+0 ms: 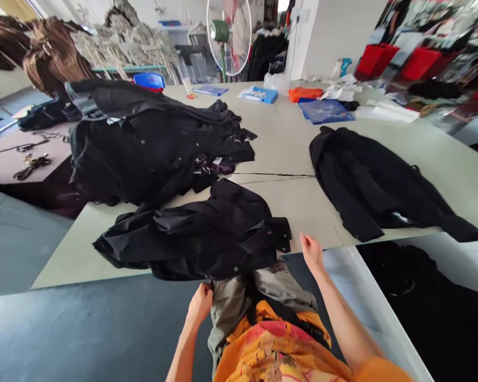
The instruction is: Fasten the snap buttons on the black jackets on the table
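Note:
A black garment (207, 233) lies crumpled along the near edge of the table (290, 196). Just below its lower edge, my left hand (201, 303) is closed at the table's front edge; something small and dark shows at its fingertips, too small to name. My right hand (312, 250) is beside the garment's right end, at the table edge, with its fingers curled together; what they hold, if anything, cannot be made out. Behind lies a large pile of black garments (143, 143). Another black jacket (374, 180) is spread on the right side of the table.
A standing fan (229, 37) rises behind the table. Blue packets (326, 110), an orange bag (305, 94) and papers lie at the back. Cords (32, 165) rest on a surface at left. Dark cloth (434, 302) fills the lower right.

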The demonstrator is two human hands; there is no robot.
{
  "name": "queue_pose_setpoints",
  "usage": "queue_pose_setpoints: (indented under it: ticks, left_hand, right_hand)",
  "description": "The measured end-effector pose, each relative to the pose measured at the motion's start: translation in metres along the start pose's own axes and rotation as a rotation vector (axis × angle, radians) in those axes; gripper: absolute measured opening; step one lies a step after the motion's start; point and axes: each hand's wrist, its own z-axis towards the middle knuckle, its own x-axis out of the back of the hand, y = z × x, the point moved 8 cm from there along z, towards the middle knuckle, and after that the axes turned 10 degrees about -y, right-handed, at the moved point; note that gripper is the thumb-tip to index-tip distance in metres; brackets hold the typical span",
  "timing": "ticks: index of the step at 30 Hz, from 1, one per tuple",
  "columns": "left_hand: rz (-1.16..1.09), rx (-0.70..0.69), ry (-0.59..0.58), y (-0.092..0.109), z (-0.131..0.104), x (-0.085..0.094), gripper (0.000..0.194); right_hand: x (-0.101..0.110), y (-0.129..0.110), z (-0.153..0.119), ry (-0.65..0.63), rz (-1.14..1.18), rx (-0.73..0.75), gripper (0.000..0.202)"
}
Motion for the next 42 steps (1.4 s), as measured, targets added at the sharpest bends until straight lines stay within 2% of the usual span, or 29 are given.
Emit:
queue_pose_setpoints:
  ticks: [2,4,6,9,11,13,14,17,20,22,23,25,27,30,33,35,38,39,40,42]
  left_hand:
    - [0.127,0.063,-0.028,-0.003,-0.011,0.008,0.021]
    - [0.21,0.048,-0.064,0.004,-0.022,0.016,0.021]
    - [0.193,0.002,-0.092,0.016,-0.03,0.023,0.023]
    - [0.066,-0.088,-0.155,0.043,-0.037,0.024,0.024]
    - [-0.038,-0.158,-0.176,0.066,-0.039,0.02,0.024]
    - [-0.138,-0.264,-0.183,0.094,-0.039,0.014,0.024]
    - [-0.183,-0.333,-0.184,0.111,-0.039,0.011,0.023]
    - [-0.264,-0.547,-0.119,0.164,-0.035,0.013,0.021]
    - [-0.307,-0.734,0.074,0.212,-0.031,0.036,0.022]
    - [-0.336,-0.788,0.207,0.233,-0.024,0.057,0.023]
    - [-0.35,-0.774,0.264,0.238,-0.018,0.067,0.023]
    - [-0.386,-0.671,0.292,0.24,-0.001,0.078,0.022]
    - [-0.459,-0.542,0.171,0.235,0.018,0.073,0.022]
    - [-0.59,-0.406,-0.102,0.226,0.035,0.047,0.027]
    - [-0.602,-0.296,-0.197,0.217,0.04,0.027,0.046]
    - [-0.677,-0.243,-0.309,0.215,0.042,0.012,0.056]
    - [-1.019,-0.184,-0.551,0.222,0.043,-0.009,0.06]
    - [-1.153,-0.175,-0.56,0.223,0.045,-0.011,0.056]
    - [-1.274,-0.167,-0.52,0.221,0.048,-0.009,0.048]
    - [-1.445,-0.144,-0.353,0.211,0.051,-0.001,0.029]
  right_hand:
    - [-0.006,0.006,0.018,0.001,0.01,-0.047,0.052]
    - [-0.016,0.012,0.03,-0.018,0.026,-0.086,0.05]
    - [-0.027,0.016,0.034,-0.053,0.046,-0.105,0.047]
    - [-0.034,0.009,0.027,-0.044,0.051,-0.11,0.042]
    - [-0.027,-0.007,0.019,0.064,0.032,-0.07,0.039]
    - [-0.026,-0.027,0.017,0.082,0.074,0.014,0.036]
    - [-0.031,-0.038,0.019,0.02,0.118,0.064,0.034]
    - [-0.062,-0.065,0.027,-0.3,0.223,0.156,0.033]
    - [-0.082,-0.079,0.033,-0.504,0.218,0.169,0.034]
    - [-0.087,-0.086,0.032,-0.582,0.218,0.176,0.032]
    - [-0.086,-0.09,0.029,-0.601,0.223,0.192,0.03]
    - [-0.081,-0.099,0.021,-0.607,0.227,0.255,0.025]
    - [-0.074,-0.108,0.007,-0.598,0.204,0.36,0.02]
    - [-0.066,-0.117,-0.018,-0.591,0.124,0.565,0.013]
    - [-0.066,-0.119,-0.041,-0.623,0.064,0.715,0.011]
    - [-0.069,-0.12,-0.05,-0.663,0.032,0.755,0.012]
    - [-0.073,-0.123,-0.057,-0.718,-0.002,0.77,0.012]
    - [-0.073,-0.125,-0.058,-0.726,-0.001,0.774,0.011]
    - [-0.073,-0.126,-0.059,-0.73,0.01,0.778,0.011]
    - [-0.069,-0.125,-0.061,-0.716,0.05,0.784,0.013]
